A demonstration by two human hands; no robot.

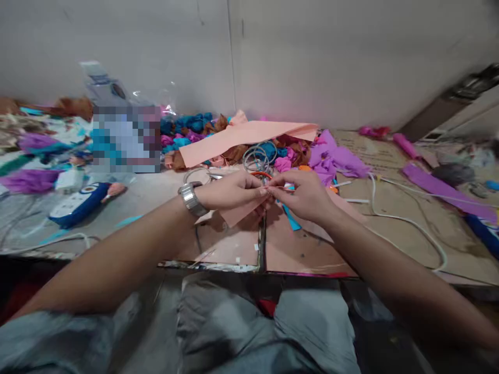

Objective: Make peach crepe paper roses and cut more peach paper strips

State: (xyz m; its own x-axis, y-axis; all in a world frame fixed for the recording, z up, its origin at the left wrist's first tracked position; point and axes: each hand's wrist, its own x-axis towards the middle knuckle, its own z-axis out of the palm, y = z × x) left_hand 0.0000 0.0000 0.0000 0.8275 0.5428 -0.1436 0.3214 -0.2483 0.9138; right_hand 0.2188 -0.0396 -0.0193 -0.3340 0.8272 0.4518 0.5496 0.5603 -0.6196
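Near the middle of the table, my left hand (234, 191) and my right hand (304, 195) meet with fingertips almost touching. A piece of peach crepe paper (238, 214) is pinched by my left thumb and fingers, its free part hanging below them. My right thumb and forefinger pinch the paper's thin edge beside my left fingertips; the exact grip is partly hidden. Just beyond the hands lies a coil of thin wire (259, 156). A blue paper strip (291, 218) rests on the table under my right hand.
A long peach sheet (249, 136) lies across crumpled coloured paper (195, 123) at the back. On the left sits a blue-and-white power strip (80, 205). A white cable (409, 221) curves across the right side. The table's front edge (222, 267) runs close to my lap.
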